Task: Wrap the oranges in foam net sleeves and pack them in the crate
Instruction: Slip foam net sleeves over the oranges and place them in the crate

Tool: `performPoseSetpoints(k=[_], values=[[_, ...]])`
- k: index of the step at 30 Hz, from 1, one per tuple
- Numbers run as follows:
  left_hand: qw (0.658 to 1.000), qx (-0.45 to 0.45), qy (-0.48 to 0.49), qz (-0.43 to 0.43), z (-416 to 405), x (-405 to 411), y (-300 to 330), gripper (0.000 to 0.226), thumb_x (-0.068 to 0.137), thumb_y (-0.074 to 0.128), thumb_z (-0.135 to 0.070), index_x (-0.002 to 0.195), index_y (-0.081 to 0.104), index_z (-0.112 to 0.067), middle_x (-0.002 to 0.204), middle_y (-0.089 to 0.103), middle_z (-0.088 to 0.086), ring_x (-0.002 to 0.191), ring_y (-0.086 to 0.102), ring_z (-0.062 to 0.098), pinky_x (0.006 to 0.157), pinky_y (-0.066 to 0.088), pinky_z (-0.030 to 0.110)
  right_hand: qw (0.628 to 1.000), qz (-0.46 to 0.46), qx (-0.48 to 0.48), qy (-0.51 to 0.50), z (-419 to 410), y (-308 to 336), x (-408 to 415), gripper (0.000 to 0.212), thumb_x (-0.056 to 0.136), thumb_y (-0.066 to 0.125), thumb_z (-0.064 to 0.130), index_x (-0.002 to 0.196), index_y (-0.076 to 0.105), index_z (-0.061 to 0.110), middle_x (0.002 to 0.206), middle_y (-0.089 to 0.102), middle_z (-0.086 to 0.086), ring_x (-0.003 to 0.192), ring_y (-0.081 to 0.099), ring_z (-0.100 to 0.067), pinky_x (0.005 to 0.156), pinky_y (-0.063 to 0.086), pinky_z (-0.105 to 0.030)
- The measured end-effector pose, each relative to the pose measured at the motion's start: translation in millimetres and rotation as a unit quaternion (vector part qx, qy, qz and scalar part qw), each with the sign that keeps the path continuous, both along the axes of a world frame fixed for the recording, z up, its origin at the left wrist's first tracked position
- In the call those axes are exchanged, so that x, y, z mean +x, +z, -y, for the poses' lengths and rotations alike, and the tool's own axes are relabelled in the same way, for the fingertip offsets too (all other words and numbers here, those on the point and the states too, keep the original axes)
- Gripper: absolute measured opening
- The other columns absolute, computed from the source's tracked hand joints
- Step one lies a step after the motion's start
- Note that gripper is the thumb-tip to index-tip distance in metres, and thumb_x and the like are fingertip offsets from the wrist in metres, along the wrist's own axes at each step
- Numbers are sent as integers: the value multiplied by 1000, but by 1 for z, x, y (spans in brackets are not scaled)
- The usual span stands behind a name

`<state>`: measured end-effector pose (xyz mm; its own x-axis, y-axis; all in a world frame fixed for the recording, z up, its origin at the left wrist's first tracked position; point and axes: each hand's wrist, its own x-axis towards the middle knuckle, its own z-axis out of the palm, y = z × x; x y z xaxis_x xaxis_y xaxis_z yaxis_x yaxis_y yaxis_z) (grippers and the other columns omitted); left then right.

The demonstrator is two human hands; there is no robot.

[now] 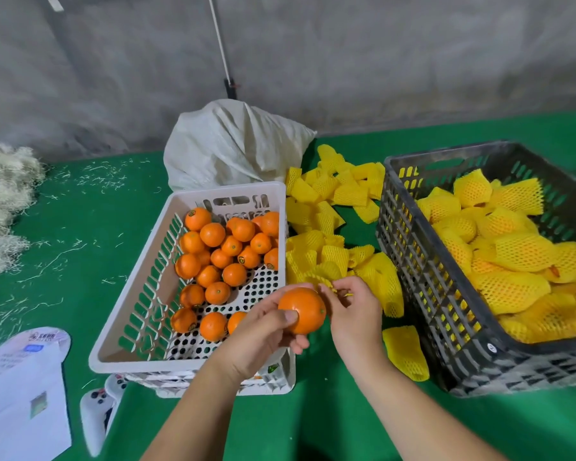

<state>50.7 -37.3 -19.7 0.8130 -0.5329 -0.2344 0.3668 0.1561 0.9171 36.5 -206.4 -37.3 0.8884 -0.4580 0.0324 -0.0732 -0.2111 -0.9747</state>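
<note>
Left hand (263, 331) grips a round, glossy orange (301, 311); right hand (353, 304) pinches a yellow foam net sleeve (323, 277) just right of the fruit (mouth orientation unclear), nearer than the dark slatted plastic crate (409, 247).

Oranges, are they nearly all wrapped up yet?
Not yet. Done: many sleeved oranges already fill the dark crate. In hand: the left hand holds a bare orange while the right hand pinches a yellow foam net sleeve. Left: roughly twenty bare oranges wait in the white basket.
</note>
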Motion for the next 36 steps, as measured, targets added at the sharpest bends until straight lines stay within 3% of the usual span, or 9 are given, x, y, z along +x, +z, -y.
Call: performPoseSetpoints(k=[6, 9, 13, 17, 20, 24, 26, 32, 36], values=[[998, 12, 54, 2, 6, -1, -3, 74, 76, 80, -29, 142, 54, -10, 103, 69, 20, 68, 66, 29, 63, 56, 32, 998, 7, 12, 56, 3, -1, 1, 16, 96, 70, 19, 95, 67, 35, 102, 68, 16, 97, 63, 0, 81, 52, -25], [992, 28, 120, 38, 12, -4, -9, 71, 74, 83, -31, 134, 45, -24, 120, 57, 25, 75, 67, 34, 69, 58, 39, 995, 34, 33, 84, 7, 1, -4, 14, 96, 69, 19, 97, 68, 33, 97, 72, 18, 96, 67, -2, 80, 53, -22], [985, 26, 162, 62, 15, -5, -10, 72, 90, 76, -24, 144, 33, -46, 111, 68, 18, 82, 70, 31, 72, 61, 39, 989, 70, 5, 127, 7, 11, -12, 15, 97, 68, 20, 97, 64, 34, 92, 70, 17, 88, 68, -5, 73, 52, -19], [985, -16, 167, 50, 17, -2, -6, 59, 93, 64, -20, 147, 43, -33, 106, 72, 13, 84, 67, 26, 73, 59, 41, 980, 85, -42, 176, 4, 18, -15, 18, 99, 65, 23, 98, 59, 40, 83, 67, 14, 75, 66, -7, 61, 51, -22], [989, 13, 129, 65, 16, -2, -9, 67, 89, 57, -6, 147, 37, -34, 119, 72, 11, 103, 71, 36, 90, 57, 59, 977, 83, -72, 182, 3, 18, -12, 32, 97, 65, 13, 119, 61, 35, 101, 59, 21, 94, 61, 2, 76, 48, -12], [976, 102, 113, 158, 13, -9, -14, 68, 97, 66, -6, 150, 35, -34, 103, 72, 1, 76, 67, 25, 69, 59, 37, 977, 88, -131, 144, 8, 15, -15, 34, 97, 62, 3, 124, 68, 22, 114, 56, 12, 105, 55, 2, 86, 43, -8], [963, 138, 132, 190, 15, -11, -15, 61, 94, 78, -20, 142, 45, -38, 110, 72, -2, 76, 68, 26, 64, 60, 39, 976, 112, -149, 113, 11, 19, -17, 29, 95, 63, 1, 115, 72, 21, 110, 59, 8, 101, 57, 0, 81, 45, -7], [951, 140, 234, 142, 22, -11, -11, 48, 78, 74, -46, 119, 59, -25, 95, 76, -1, 79, 69, 12, 67, 56, 31, 947, 183, -218, 153, -1, 28, -33, 18, 94, 61, 26, 108, 68, 19, 104, 57, 13, 89, 58, -4, 71, 48, -16], [968, 99, 191, 132, 11, -11, -12, 50, 87, 74, -39, 128, 48, -26, 91, 71, 0, 82, 67, 15, 69, 56, 30, 967, 148, -159, 131, -9, 18, -41, 35, 87, 74, 14, 108, 53, 32, 106, 46, 23, 100, 53, 2, 80, 43, -8]])
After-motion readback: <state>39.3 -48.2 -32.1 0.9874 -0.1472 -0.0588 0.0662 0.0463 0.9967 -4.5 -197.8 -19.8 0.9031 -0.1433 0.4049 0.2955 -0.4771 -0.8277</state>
